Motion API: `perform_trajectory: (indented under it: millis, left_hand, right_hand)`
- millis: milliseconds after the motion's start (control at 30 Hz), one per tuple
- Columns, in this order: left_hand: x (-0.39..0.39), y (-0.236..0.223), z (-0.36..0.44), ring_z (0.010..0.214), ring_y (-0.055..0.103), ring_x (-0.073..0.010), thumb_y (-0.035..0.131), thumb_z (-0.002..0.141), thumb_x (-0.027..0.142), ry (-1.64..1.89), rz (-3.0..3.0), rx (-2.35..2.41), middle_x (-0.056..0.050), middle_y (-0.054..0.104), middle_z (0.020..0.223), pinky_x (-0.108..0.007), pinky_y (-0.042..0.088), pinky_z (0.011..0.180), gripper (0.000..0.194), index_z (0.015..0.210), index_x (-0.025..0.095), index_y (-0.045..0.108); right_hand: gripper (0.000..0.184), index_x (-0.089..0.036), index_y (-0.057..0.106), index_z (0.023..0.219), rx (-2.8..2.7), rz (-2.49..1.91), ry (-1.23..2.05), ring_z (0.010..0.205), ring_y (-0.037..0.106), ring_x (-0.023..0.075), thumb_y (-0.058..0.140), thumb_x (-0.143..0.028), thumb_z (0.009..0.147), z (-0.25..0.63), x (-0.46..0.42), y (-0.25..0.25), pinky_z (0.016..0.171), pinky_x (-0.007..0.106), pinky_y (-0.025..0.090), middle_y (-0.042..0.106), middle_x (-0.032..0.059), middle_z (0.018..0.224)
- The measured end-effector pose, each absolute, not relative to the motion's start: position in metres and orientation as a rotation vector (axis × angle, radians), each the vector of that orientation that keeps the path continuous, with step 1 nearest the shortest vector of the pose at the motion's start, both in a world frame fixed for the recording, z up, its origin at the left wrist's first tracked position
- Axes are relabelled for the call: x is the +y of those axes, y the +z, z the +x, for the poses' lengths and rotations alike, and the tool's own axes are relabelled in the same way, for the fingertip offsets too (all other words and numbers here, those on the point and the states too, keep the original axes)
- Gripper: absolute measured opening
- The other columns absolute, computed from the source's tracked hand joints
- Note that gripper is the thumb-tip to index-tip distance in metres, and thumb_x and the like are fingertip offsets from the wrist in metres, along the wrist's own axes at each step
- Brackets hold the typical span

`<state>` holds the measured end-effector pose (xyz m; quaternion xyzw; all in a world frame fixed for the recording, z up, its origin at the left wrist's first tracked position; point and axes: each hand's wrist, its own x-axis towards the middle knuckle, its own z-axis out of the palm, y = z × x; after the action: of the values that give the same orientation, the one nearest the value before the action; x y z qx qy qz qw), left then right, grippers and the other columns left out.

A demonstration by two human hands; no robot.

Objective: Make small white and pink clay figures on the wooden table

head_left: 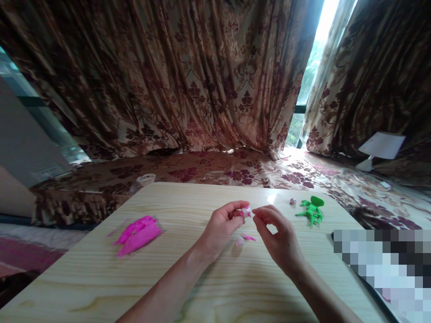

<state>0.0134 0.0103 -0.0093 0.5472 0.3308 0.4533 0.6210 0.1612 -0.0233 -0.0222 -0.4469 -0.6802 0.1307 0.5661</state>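
Observation:
My left hand (224,224) pinches a small pink and white piece (246,212) between thumb and fingertips, a little above the light wooden table (208,278). My right hand (274,233) is beside it with thumb and forefinger pressed together at the same piece; I cannot tell whether they grip it. Under the hands lie a thin pink strip (249,237) and a pale round bit (239,242). A heap of bright pink material (138,234) in clear wrap lies on the table to the left.
A green figure (312,210) and a small purple bit (292,201) lie at the table's far right. A blurred flat object (380,260) covers the right edge. Patterned curtains (188,76) and a covered ledge stand behind, with a white lamp (379,148) at right.

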Motion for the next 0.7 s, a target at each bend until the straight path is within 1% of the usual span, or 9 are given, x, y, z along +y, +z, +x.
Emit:
perform_trajectory:
  millis: [133, 300, 400, 500, 600, 700]
  left_hand:
    - [0.009, -0.008, 0.014, 0.077, 0.054, -0.0122, 0.061, 0.073, 0.023, 1.033, 1.28, 0.76, -0.004, 0.063, 0.088, -0.025, 0.042, 0.073, 0.032, 0.105, 0.017, 0.062]
    - [0.007, -0.004, 0.014, 0.073, 0.056, -0.0123, 0.066, 0.07, 0.03, 1.006, 1.224, 0.751, -0.004, 0.063, 0.085, -0.026, 0.044, 0.07, 0.034, 0.101, 0.017, 0.061]
    - [0.007, -0.003, 0.012, 0.074, 0.058, -0.0133, 0.065, 0.071, 0.03, 0.969, 1.194, 0.727, -0.004, 0.063, 0.084, -0.027, 0.044, 0.072, 0.029, 0.097, 0.016, 0.061]
    - [0.007, -0.002, 0.011, 0.079, 0.059, -0.0152, 0.064, 0.073, 0.028, 0.944, 1.165, 0.683, -0.006, 0.063, 0.089, -0.03, 0.045, 0.076, 0.028, 0.098, 0.015, 0.06]
    - [0.006, 0.001, 0.01, 0.083, 0.059, -0.0152, 0.063, 0.075, 0.024, 0.935, 1.111, 0.609, -0.006, 0.063, 0.093, -0.032, 0.044, 0.082, 0.026, 0.099, 0.015, 0.06]
    - [0.005, 0.002, 0.009, 0.084, 0.059, -0.0147, 0.062, 0.075, 0.022, 0.931, 1.064, 0.568, -0.006, 0.064, 0.093, -0.031, 0.044, 0.084, 0.023, 0.097, 0.015, 0.061]
  right_hand:
    - [0.01, -0.02, 0.06, 0.085, -1.593, -1.06, 0.345, 0.068, 0.054, 0.0129, 0.051, -0.015, 0.082, 0.16, -0.023, -0.023, 0.059, 0.026, 0.046, 0.055, 0.0015, 0.077]
    - [0.013, -0.021, 0.06, 0.09, -1.595, -1.036, 0.328, 0.068, 0.053, 0.0131, 0.052, -0.016, 0.081, 0.161, -0.025, -0.021, 0.059, 0.027, 0.046, 0.055, 0.0023, 0.079]
    - [0.016, -0.021, 0.061, 0.093, -1.599, -1.03, 0.326, 0.068, 0.053, 0.0129, 0.053, -0.016, 0.081, 0.162, -0.026, -0.02, 0.059, 0.027, 0.047, 0.055, 0.0021, 0.079]
    - [0.018, -0.021, 0.06, 0.098, -1.573, -1.036, 0.342, 0.068, 0.054, 0.0127, 0.054, -0.017, 0.081, 0.161, -0.025, -0.02, 0.059, 0.026, 0.048, 0.054, 0.0018, 0.079]
    - [0.015, -0.021, 0.06, 0.096, -1.563, -1.036, 0.366, 0.069, 0.055, 0.0127, 0.053, -0.018, 0.082, 0.159, -0.025, -0.02, 0.059, 0.026, 0.048, 0.054, 0.0017, 0.079]
    - [0.015, -0.021, 0.06, 0.095, -1.567, -1.026, 0.373, 0.069, 0.055, 0.0128, 0.054, -0.018, 0.081, 0.158, -0.026, -0.019, 0.059, 0.026, 0.048, 0.055, 0.0015, 0.079]
